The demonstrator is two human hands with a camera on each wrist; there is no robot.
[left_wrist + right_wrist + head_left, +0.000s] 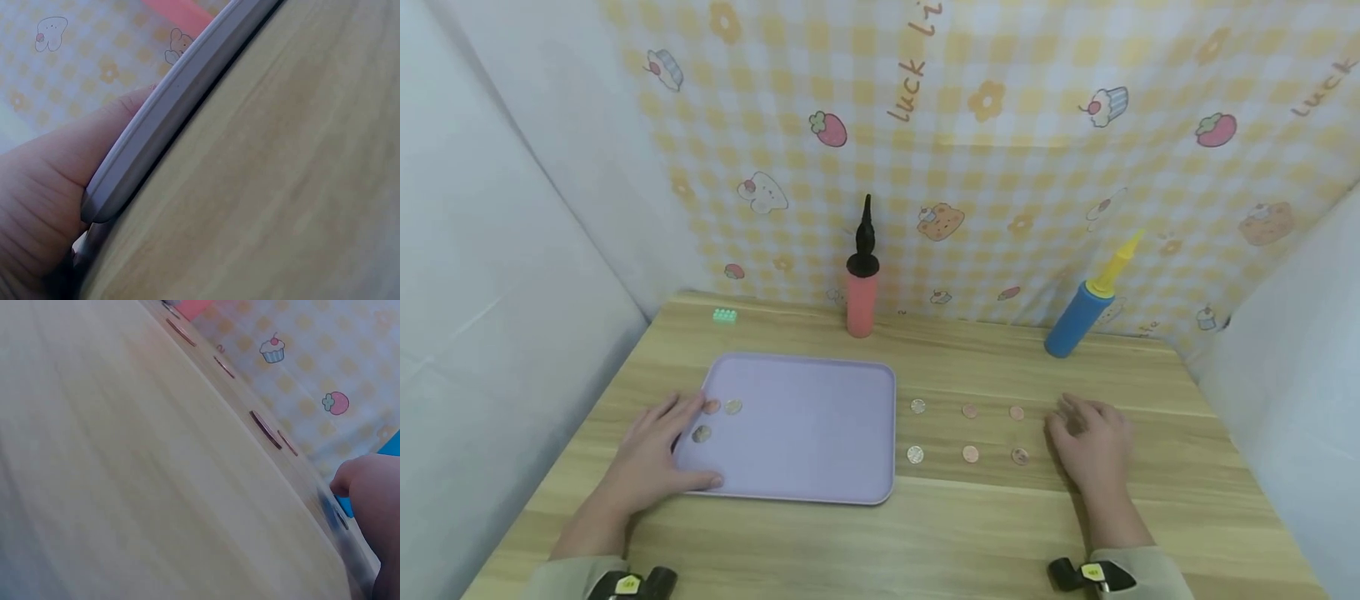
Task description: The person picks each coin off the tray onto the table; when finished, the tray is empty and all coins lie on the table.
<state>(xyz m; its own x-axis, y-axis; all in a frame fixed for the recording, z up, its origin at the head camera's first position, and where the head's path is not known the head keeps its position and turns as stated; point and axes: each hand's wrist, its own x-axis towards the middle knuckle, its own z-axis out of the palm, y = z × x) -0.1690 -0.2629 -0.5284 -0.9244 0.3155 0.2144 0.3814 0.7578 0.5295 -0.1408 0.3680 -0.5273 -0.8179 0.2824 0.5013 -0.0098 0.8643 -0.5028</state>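
Note:
My left hand [651,458] rests on the left rim of a lilac tray [805,492], fingers along the edge and thumb lying over the lower corner. In the left wrist view the thumb crosses the tray's rim [156,112]. Beside the fingertips in the tray lie a copper coin [712,406] and two silver coins [733,406]. My right hand [1092,437] rests on the table with fingers loosely curled, right of two rows of coins [971,454]. Low under its fingers, the right wrist view shows a small dark disc [340,519], partly hidden.
A pink pump [861,304] with a black nozzle stands behind the tray. At the back right, a blue pump [1078,321] with a yellow nozzle leans by the checked cloth [1000,175]. A small mint toy brick [725,315] sits at the back left of the wooden table [865,550].

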